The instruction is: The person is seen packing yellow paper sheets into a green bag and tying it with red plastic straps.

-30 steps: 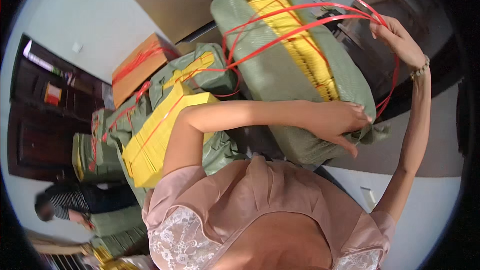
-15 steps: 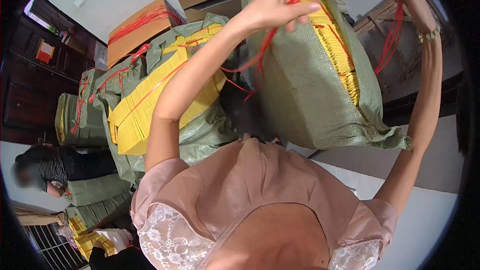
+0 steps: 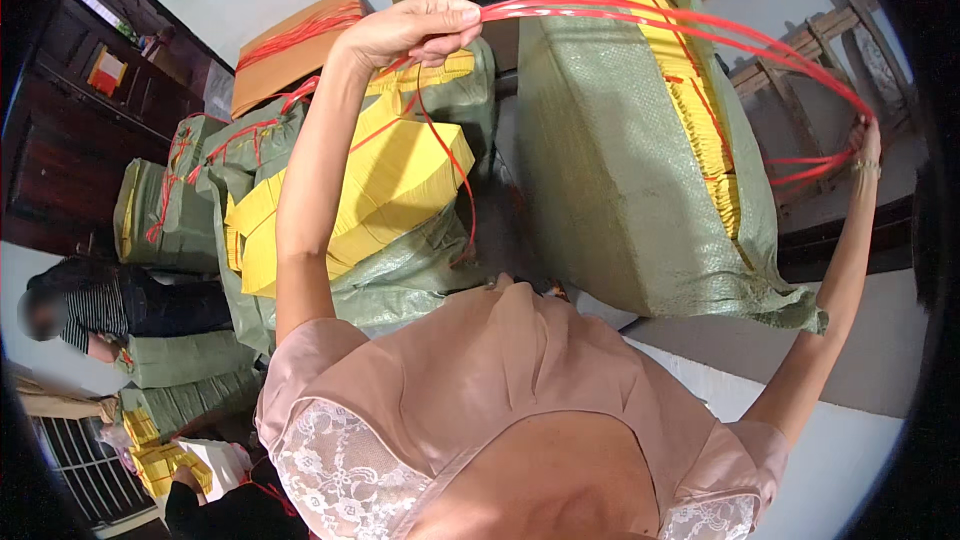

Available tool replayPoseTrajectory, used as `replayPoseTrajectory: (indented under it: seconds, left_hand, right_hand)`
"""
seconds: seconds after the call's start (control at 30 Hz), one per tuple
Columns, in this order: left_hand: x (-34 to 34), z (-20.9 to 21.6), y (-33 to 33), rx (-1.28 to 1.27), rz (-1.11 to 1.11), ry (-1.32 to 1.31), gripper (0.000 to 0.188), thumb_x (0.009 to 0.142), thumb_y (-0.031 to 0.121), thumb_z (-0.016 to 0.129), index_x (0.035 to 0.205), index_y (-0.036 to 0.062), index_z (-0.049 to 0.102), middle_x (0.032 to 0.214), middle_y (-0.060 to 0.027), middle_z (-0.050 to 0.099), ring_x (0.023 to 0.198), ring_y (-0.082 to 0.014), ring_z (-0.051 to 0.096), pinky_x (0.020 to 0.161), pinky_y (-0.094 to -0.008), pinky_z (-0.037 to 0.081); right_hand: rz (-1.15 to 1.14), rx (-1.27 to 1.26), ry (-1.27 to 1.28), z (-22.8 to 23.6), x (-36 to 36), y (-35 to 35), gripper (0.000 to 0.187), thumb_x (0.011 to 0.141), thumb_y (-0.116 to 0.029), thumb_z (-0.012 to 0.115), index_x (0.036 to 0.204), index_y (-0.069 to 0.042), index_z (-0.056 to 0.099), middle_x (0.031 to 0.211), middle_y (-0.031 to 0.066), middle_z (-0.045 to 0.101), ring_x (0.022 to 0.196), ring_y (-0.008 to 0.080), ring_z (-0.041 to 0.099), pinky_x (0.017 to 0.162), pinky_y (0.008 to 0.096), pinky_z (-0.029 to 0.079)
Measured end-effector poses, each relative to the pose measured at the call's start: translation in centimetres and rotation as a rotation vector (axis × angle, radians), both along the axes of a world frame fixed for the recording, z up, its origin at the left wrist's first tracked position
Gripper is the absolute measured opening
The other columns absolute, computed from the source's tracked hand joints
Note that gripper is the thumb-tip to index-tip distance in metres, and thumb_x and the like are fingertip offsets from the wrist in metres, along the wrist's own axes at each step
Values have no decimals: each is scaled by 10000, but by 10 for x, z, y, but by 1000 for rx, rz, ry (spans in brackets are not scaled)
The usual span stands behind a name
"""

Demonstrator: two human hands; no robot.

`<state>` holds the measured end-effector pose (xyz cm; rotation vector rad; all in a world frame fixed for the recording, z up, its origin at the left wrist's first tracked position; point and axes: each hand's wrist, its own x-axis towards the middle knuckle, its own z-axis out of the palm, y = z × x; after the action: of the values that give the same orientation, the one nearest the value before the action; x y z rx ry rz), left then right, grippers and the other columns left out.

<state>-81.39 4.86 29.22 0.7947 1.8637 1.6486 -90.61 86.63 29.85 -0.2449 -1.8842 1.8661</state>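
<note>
Several strands of red plastic strapping cord (image 3: 690,18) stretch in an arc between my two raised hands. My left hand (image 3: 420,30) is closed round one end, and loose tails of cord hang below it. Far out at the right, my right hand (image 3: 866,145) grips the other part of the cord, with loops trailing back from it. Under the cord stands a big green woven sack (image 3: 620,170), its top gaping. Packed inside are stacks of folded yellow paper (image 3: 700,120) tied with thin red cord.
More yellow paper bundles (image 3: 350,200) lie on green sacks at the left. A cardboard box (image 3: 300,40) with red cord on it stands behind them. Wooden framing (image 3: 800,60) is at the far right. A person in a striped top (image 3: 95,305) bends over sacks at the left; another person's dark sleeve (image 3: 185,505) shows below.
My hands have moved apart, the left one leftward and the right one down and outward. The red cord between them has gone from a slack tangle to a long stretched arc.
</note>
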Motion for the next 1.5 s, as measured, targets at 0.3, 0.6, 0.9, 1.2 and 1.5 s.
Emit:
replayPoseTrajectory:
  seconds: [0.3, 0.6, 0.9, 1.2, 1.5]
  left_hand:
    - [-36, 42, 57, 430, 59, -201, 273, 1035, 286, 394, 942, 58, 511, 557, 72, 279, 443, -41, 227, 401, -207, 230]
    - [-66, 116, 162, 774, -190, -496, 280, 1053, 290, 316, 880, 114, 449, 550, 42, 317, 408, -87, 254, 388, -237, 250]
    - [-97, 158, 197, 889, -191, -480, 312, 1052, 292, 294, 872, 95, 455, 532, 31, 343, 386, -98, 282, 372, -244, 263]
    - [-110, 172, 213, 947, -23, -490, 270, 1029, 188, 291, 850, 93, 468, 521, 28, 367, 362, -93, 279, 339, -245, 241]
    - [-132, 216, 198, 1062, 178, -330, 205, 971, 74, 302, 808, 89, 424, 526, 20, 338, 368, -103, 265, 344, -256, 232]
  right_hand:
    - [83, 693, -213, -54, 4, -79, 650, 881, -322, 653, 1402, -41, 385, 1352, 146, 471, 1202, 243, 489, 966, 354, 419]
    - [762, 707, 55, 61, 136, -378, 284, 955, -276, 589, 1053, -12, 629, 935, -3, 628, 888, 72, 570, 837, 244, 472]
    - [1148, 511, 5, 61, 159, -416, 219, 969, -229, 572, 1015, -21, 626, 888, -11, 615, 854, 62, 557, 809, 236, 456]
    - [1064, 325, 25, 44, 161, -394, 203, 946, -230, 612, 851, -52, 597, 971, 22, 667, 914, 68, 599, 843, 238, 482]
    - [1227, 233, -94, 34, 171, -382, 221, 937, -205, 619, 786, -69, 531, 1214, 108, 608, 1063, 103, 550, 923, 301, 458]
